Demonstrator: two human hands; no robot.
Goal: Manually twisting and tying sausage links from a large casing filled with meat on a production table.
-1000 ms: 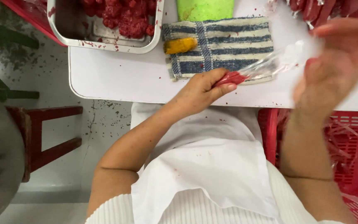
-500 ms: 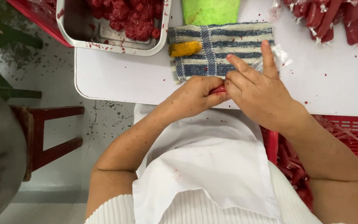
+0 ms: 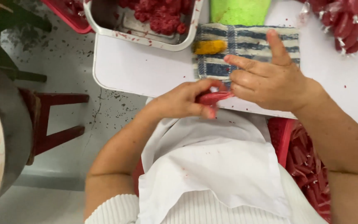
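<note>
Counting from the head view, I see two hands at the centre of the frame, both on one thin red sausage-like stick point(image 3: 213, 98) at the near edge of the white table point(image 3: 146, 70). My left hand point(image 3: 183, 101) has its fingers clamped round the stick's left end; my right hand point(image 3: 270, 79) pinches the right end with its lower fingers, while the thumb and forefinger stand apart above one blue-striped cloth point(image 3: 249, 45). One yellow sponge-like piece point(image 3: 209, 47) lies on the cloth's left end, and one green container point(image 3: 239, 9) stands just behind it. One metal tray point(image 3: 108, 25) of red mince sits at upper centre-left, one pile of wrapped red sticks point(image 3: 344, 20) at upper right, one big metal bowl point(image 3: 5, 137) at the left edge, and one red crate point(image 3: 307, 161) at lower right. Half a second ago the right hand lay flatter over the left; now it is lifted and the stick shows more plainly between them.
</note>
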